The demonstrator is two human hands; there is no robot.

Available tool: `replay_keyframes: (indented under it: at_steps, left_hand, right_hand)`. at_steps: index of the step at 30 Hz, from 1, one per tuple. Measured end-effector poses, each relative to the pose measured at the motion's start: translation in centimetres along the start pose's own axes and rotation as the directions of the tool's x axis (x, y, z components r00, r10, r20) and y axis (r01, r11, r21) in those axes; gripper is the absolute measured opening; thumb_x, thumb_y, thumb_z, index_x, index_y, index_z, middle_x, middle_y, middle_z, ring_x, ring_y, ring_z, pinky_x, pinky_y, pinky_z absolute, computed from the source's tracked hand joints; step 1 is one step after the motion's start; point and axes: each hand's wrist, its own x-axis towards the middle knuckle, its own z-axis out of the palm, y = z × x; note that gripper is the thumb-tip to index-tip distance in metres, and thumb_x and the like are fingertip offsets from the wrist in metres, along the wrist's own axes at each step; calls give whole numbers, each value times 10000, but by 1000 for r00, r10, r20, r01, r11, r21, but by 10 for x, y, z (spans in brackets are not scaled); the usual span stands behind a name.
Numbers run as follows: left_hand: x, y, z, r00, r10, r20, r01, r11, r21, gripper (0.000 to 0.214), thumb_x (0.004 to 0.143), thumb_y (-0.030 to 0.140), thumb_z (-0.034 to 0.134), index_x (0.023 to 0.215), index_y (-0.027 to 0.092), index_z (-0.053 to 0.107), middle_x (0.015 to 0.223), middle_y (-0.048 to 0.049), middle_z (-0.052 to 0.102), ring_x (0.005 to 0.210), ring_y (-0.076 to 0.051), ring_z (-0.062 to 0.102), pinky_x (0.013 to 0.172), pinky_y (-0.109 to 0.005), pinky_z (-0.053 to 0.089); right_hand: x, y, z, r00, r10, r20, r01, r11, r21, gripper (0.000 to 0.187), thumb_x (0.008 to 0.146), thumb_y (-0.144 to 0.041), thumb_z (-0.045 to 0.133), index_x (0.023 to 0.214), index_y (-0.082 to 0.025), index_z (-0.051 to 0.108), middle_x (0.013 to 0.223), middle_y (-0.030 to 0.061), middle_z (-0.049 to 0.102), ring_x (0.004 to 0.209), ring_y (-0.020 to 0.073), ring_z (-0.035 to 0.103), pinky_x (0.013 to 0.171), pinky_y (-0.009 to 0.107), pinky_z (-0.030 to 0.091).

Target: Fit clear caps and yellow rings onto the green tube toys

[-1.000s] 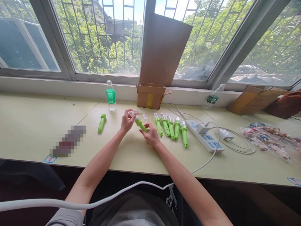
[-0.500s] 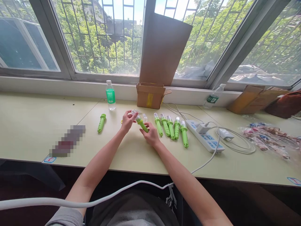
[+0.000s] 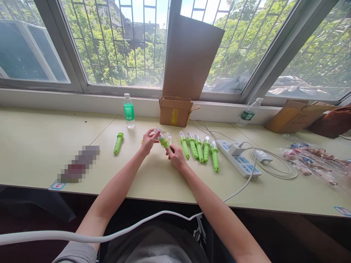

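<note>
Between my hands, over the table (image 3: pixel 153 182), is a green ribbed handle with a clear cap (image 3: pixel 163 141), tilted with the cap up and to the left. My left hand (image 3: pixel 148 141) pinches the clear cap. My right hand (image 3: pixel 177 157) is wrapped round the lower green end, hiding part of it. A small clear piece (image 3: pixel 169 137) lies just behind my hands. To the right is a row of several similar capped green handles (image 3: pixel 206 149). Off to the left lies one green handle (image 3: pixel 118 144) without a clear cap.
A water bottle (image 3: pixel 129 111) and a cardboard box (image 3: pixel 175 112) stand along the back. A power strip (image 3: pixel 240 160) with cables lies on the right, before plastic-wrapped items (image 3: pixel 312 160). A white cable (image 3: pixel 137 226) crosses near my body. Another bottle (image 3: pixel 249 114) leans by the window.
The handle has turned slightly in my hands, and a reddish mark now shows by the clear cap. My right fingers have closed further round the green end.
</note>
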Motion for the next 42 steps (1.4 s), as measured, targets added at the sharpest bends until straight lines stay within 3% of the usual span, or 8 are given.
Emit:
replay_keyframes:
  at_steps: [4, 7, 10, 12, 18, 23, 32, 42]
  left_hand:
    - [1, -2, -3, 998, -46, 51, 49, 997, -61, 503, 643, 516, 770, 955, 169, 583, 755, -26, 641, 643, -129, 612, 659, -300, 524]
    - [1, -2, -4, 994, -68, 82, 77, 990, -116, 492, 648, 493, 773, 971, 176, 581, 777, -21, 636, 661, -124, 613, 679, -291, 508]
    - [1, 0, -1, 993, -79, 91, 95, 977, -192, 478, 673, 486, 754, 993, 181, 572, 843, -42, 654, 740, -148, 636, 706, -294, 498]
    - [1, 1, 2, 993, -95, 62, 107, 967, -233, 481, 685, 498, 737, 1003, 184, 559, 868, -55, 663, 781, -169, 646, 705, -299, 492]
    - [1, 0, 8, 989, -147, -29, 130, 937, -324, 475, 660, 455, 777, 954, 177, 528, 796, -35, 617, 718, -156, 616, 706, -326, 494]
    - [2, 4, 6, 963, -215, -162, 131, 900, -415, 467, 675, 511, 751, 913, 199, 498, 816, -22, 553, 679, -130, 582, 691, -319, 500]
    - [5, 9, -2, 894, -285, -345, 88, 867, -490, 543, 665, 656, 675, 888, 209, 460, 799, -1, 447, 512, -61, 434, 532, -273, 441]
    - [6, 12, -7, 890, -256, -378, 56, 883, -466, 566, 688, 728, 587, 829, 205, 424, 641, 56, 365, 421, -39, 356, 458, -228, 353]
  right_hand:
    - [1, -2, 0, 992, 50, 113, -71, 981, 182, 398, 826, -568, 485, 751, -180, 534, 624, 0, 565, 440, 101, 459, 450, 236, 367]
    - [1, -2, 1, 992, 59, 109, -77, 983, 169, 401, 830, -569, 472, 771, -180, 548, 627, 4, 576, 452, 109, 470, 458, 243, 372]
    - [-1, -3, 1, 996, -19, -83, 14, 998, -68, 337, 820, -516, 532, 809, -185, 596, 689, 24, 619, 557, 138, 530, 532, 254, 396]
    - [-2, -3, 2, 981, -103, -163, 57, 963, -263, 275, 803, -461, 586, 869, -198, 632, 765, 35, 655, 644, 162, 565, 586, 262, 398]
    - [-5, -2, 4, 964, -214, -157, 107, 854, -509, 246, 836, -392, 593, 1003, -222, 654, 951, 63, 676, 794, 207, 597, 635, 272, 381]
    - [-10, -4, 6, 954, -287, -83, 172, 752, -636, 252, 875, -391, 559, 1042, -227, 653, 942, 84, 658, 788, 204, 577, 594, 260, 326]
    - [-14, -11, 10, 942, -333, 24, 259, 683, -683, 230, 903, -365, 528, 1047, -222, 637, 904, 75, 643, 772, 189, 550, 585, 262, 284]
    - [-15, -12, 12, 954, -289, 81, 275, 734, -621, 237, 903, -376, 515, 1029, -223, 646, 862, 76, 657, 758, 193, 558, 595, 254, 309]
